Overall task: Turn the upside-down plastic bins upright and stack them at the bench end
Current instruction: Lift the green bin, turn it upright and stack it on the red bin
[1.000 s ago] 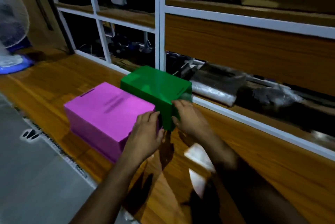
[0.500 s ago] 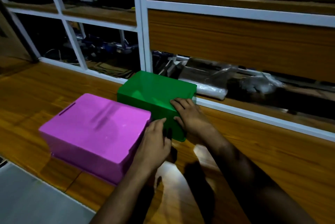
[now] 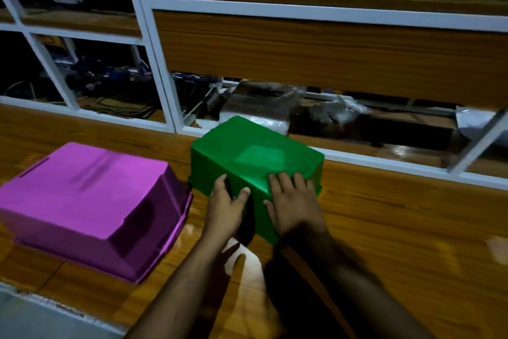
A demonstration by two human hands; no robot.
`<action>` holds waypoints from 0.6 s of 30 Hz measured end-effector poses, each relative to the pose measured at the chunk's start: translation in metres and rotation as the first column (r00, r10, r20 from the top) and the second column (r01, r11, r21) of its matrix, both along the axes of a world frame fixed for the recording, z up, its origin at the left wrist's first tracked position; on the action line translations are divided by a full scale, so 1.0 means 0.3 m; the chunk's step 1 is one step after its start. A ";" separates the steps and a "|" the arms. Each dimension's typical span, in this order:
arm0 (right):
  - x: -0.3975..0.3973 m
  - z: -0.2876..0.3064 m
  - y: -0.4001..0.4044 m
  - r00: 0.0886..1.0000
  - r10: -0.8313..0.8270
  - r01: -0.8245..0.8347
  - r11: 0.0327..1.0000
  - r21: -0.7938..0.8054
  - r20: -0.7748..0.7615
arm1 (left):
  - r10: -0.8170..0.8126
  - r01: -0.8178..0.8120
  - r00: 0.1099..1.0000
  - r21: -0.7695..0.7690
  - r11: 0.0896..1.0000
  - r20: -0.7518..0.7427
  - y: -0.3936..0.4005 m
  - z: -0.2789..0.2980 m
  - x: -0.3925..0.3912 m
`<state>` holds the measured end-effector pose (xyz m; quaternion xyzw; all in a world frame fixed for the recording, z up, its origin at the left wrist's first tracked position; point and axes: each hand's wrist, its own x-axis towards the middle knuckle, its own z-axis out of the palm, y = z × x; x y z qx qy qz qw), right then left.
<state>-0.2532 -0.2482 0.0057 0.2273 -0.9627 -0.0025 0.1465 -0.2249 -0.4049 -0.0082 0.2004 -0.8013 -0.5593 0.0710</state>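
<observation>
Counter: glossy wood-grain top, running along a white-framed window.
Item 1: pink bin, upside down, at left.
Item 2: green bin, upside down, just beside the pink bin, nearer the window.

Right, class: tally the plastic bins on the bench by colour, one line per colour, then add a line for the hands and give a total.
Green bin: 1, upside down, tilted, both hands on its near side
Pink bin: 1, upside down, untouched
Hands: 2, left hand and right hand
Total: 4
</observation>
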 end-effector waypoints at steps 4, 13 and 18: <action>0.128 0.010 0.006 0.997 -0.053 0.052 0.998 -0.020 -0.054 | 0.006 -0.006 1.000 0.035 0.999 -0.003 0.055 -0.001 -0.003; 0.217 0.030 0.046 0.989 0.133 -0.142 0.977 -0.157 -0.064 | -0.188 0.186 0.981 0.039 0.982 0.055 0.072 0.050 -0.019; 0.078 0.074 0.266 0.949 -0.241 0.276 0.945 -0.173 0.202 | -0.259 0.255 0.962 0.064 0.965 0.081 0.063 0.048 -0.030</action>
